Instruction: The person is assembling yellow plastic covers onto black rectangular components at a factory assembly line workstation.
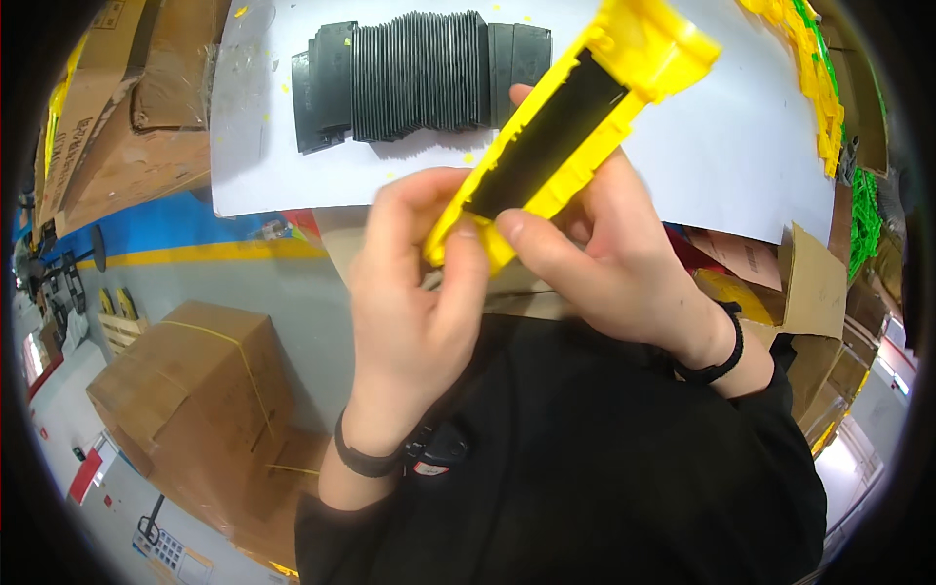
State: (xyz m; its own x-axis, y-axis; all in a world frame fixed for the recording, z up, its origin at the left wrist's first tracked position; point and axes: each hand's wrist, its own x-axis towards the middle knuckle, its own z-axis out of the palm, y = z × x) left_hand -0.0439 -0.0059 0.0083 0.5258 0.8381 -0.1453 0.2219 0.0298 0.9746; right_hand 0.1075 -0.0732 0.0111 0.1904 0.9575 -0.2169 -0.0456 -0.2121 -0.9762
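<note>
Both my hands hold a long yellow plastic part [600,146] with ragged edges, tilted with its wider end up and to the right. Set along its middle is a flat black panel [546,136]. My left hand [414,263] pinches the lower end between thumb and fingers. Around the right side wraps my right hand [614,258], its thumb on the panel's lower end; most of its fingers are hidden behind the part. Beyond, a row of dark grey flat plastic pieces [419,73] stands packed together on the white tabletop [731,146].
Cardboard boxes stand at the left of the table [161,127] and on the floor [195,380]. Yellow plastic scraps [814,88] lie along the table's right edge, beside green netting [864,224]. An open carton [814,283] is near my right forearm.
</note>
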